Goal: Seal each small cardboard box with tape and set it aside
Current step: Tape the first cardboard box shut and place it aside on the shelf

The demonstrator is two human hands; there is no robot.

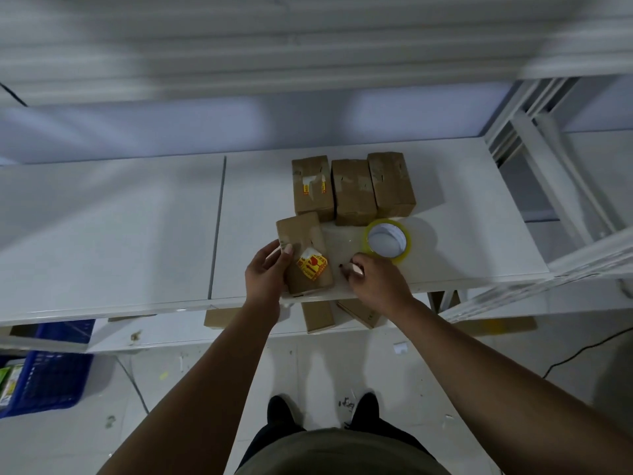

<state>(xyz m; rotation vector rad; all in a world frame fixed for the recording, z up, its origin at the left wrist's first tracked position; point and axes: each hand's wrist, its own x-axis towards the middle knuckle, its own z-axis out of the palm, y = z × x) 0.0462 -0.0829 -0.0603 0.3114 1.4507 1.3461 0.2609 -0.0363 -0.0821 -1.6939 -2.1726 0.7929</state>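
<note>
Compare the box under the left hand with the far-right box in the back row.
The near box carries a yellow-and-red sticker; the far-right box shows none. The left hand holds the near box; the far-right box sits untouched in a row of three. Both are small brown cardboard boxes.

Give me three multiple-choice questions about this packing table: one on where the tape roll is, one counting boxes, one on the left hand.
1. Where is the tape roll?
A) left of the boxes
B) on the floor
C) on the table, by the right end of the back row

2. How many boxes form the back row?
A) three
B) two
C) five

3. What is the left hand doing?
A) lifting the roll
B) gripping the near box
C) lying flat on the table

Answers: C, the roll lies just before that row; A, three stand side by side; B, its thumb lies on the box's top.
</note>
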